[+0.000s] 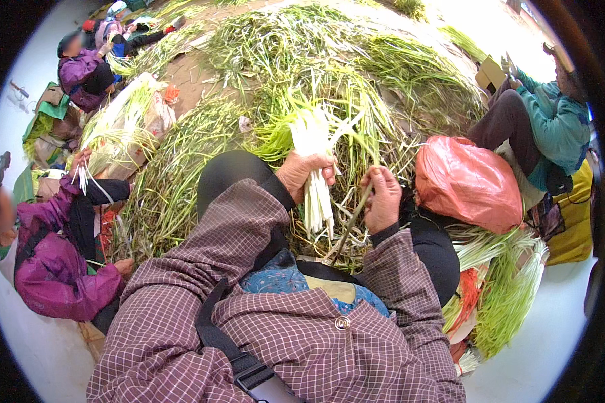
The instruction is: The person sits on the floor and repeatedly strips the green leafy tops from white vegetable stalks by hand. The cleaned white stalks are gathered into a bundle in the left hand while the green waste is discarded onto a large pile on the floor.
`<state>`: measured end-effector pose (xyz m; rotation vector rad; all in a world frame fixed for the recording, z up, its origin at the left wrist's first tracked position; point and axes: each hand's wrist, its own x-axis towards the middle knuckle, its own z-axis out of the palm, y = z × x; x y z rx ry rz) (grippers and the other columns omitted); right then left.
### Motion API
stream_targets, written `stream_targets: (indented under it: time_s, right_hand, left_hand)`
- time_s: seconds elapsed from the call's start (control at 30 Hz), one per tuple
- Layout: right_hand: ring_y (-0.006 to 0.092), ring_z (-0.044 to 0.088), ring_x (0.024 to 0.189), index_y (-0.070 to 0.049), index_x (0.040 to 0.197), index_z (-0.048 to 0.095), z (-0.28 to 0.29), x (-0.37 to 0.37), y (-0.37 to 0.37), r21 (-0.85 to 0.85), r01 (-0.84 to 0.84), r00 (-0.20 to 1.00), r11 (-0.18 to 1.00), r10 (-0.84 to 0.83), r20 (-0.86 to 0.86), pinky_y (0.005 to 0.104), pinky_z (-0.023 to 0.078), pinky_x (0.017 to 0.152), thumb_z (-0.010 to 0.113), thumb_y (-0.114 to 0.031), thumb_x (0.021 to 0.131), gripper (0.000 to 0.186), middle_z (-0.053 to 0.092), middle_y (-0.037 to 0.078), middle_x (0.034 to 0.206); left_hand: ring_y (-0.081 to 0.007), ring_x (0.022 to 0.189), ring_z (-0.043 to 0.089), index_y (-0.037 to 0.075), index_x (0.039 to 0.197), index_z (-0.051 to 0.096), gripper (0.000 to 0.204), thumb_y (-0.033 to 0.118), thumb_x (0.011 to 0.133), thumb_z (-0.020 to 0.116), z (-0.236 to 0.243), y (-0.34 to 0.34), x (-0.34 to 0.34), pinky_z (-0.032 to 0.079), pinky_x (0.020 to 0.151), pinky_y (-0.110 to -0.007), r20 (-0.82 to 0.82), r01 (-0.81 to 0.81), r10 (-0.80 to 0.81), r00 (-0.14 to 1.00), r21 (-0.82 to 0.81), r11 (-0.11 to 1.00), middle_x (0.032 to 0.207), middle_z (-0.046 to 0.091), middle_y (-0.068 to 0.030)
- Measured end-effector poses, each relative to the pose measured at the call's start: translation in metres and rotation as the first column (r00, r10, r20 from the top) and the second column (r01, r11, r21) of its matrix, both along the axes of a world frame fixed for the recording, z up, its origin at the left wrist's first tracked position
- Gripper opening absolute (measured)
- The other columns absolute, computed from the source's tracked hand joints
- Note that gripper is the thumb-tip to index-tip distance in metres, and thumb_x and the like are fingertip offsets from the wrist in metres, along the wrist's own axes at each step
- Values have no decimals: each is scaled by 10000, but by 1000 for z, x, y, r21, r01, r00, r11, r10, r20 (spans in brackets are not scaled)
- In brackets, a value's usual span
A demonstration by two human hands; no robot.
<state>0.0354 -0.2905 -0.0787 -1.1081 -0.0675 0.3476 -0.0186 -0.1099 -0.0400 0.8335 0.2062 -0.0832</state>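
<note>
My left hand (304, 173) is wrapped round a bunch of long, pale white-green vegetable stalks (318, 209), held above my lap with the ends sticking out above and below the fist. To its right, my right hand (383, 196) pinches a single leafy stalk (349, 232) between thumb and fingers. That stalk's lower part hangs down, thin and brownish; its upper part runs up among other green leaves. Beneath both hands lies a heap of loose green stalks and discarded leaves (356, 134).
A red plastic bag (465, 185) bulges beside my right knee, with bundled stalks (514, 295) below it. More greens (275, 40) spread across the ground ahead. A person in purple (67, 275) sits close on my left, another in teal (551, 124) on my right; others sit at far left.
</note>
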Motion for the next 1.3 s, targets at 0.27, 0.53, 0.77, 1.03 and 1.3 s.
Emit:
stream_targets:
  time_s: [0.27, 0.53, 0.77, 1.03, 1.3]
  right_hand:
    - [18, 446, 467, -62, 893, 604, 27, 22, -38, 22, -164, 985, 986, 162, 62, 145, 314, 400, 547, -194, 938, 151, 588, 1, 683]
    - [27, 471, 453, -33, 939, 599, 37, 36, -52, 2, -22, 992, 1000, 22, 121, 144, 341, 382, 498, -229, 962, 222, 617, 28, 712]
    - [25, 503, 464, -43, 944, 600, 27, 21, -18, -103, -160, 983, 982, 168, 69, 142, 339, 378, 484, -242, 969, 231, 636, 23, 743]
    - [70, 553, 601, 15, 1124, 506, 31, 26, 19, 65, -108, 993, 992, 111, -44, 184, 473, 509, 475, -148, 962, 232, 636, 140, 1014]
    - [76, 606, 648, -14, 1040, 570, 11, -3, -4, -288, -411, 883, 865, 457, 111, 166, 421, 460, 533, -204, 943, 216, 634, 57, 947]
  left_hand:
    - [-139, 480, 582, -39, 770, 603, 78, -32, 718, 662, -33, 3, 6, 478, 442, -274, -40, 74, -65, 997, 717, 693, 609, 606, -71]
    - [-141, 475, 582, -38, 756, 608, 116, -2, 691, 697, -32, 3, 3, 483, 436, -285, -133, 114, -21, 991, 744, 658, 605, 606, -65]
    - [-130, 488, 578, -3, 821, 632, 154, 58, 743, 751, -21, -6, -1, 467, 462, -255, -86, 97, -64, 994, 471, 877, 625, 619, -56]
    - [-106, 511, 563, 14, 959, 603, 280, 72, 736, 761, -15, -15, -10, 474, 471, -231, -111, 185, -153, 982, 399, 898, 683, 615, -41]
    - [-93, 522, 576, 29, 887, 627, 193, 120, 757, 737, -4, 0, -3, 503, 482, -235, -69, 117, -99, 993, 356, 927, 698, 622, -31]
